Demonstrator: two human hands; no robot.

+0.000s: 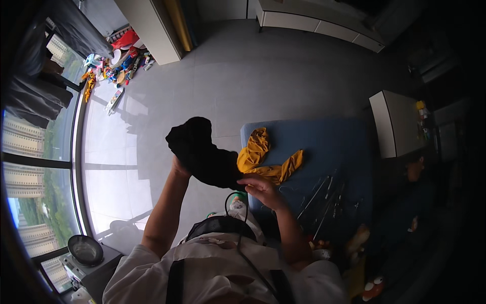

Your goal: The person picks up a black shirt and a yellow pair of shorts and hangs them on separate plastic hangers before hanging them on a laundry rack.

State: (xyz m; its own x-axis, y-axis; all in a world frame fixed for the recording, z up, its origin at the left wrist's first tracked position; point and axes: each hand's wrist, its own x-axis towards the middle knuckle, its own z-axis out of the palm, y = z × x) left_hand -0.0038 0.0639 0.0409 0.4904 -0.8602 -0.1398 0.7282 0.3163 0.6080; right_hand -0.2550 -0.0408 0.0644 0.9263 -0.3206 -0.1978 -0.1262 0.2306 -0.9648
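A bunched black garment (pixel 200 154) hangs in front of me above the floor; its exact kind does not show. From below, my left hand (pixel 180 167) holds it up, closed around the cloth, with most of the fingers hidden behind it. At the garment's lower right end is my right hand (pixel 260 190), fingers stretched out and slightly apart, fingertips touching or very near the black cloth. Just beyond that hand, a crumpled mustard-yellow garment (pixel 253 154) lies on a blue padded surface (pixel 324 139).
Several thin metal hangers (pixel 324 200) lie on the blue surface to my right. A white cabinet (pixel 387 124) stands beyond it. Toys (pixel 121 63) are heaped by the window at the far left. A round dark pan (pixel 85 250) rests on a grey unit near left.
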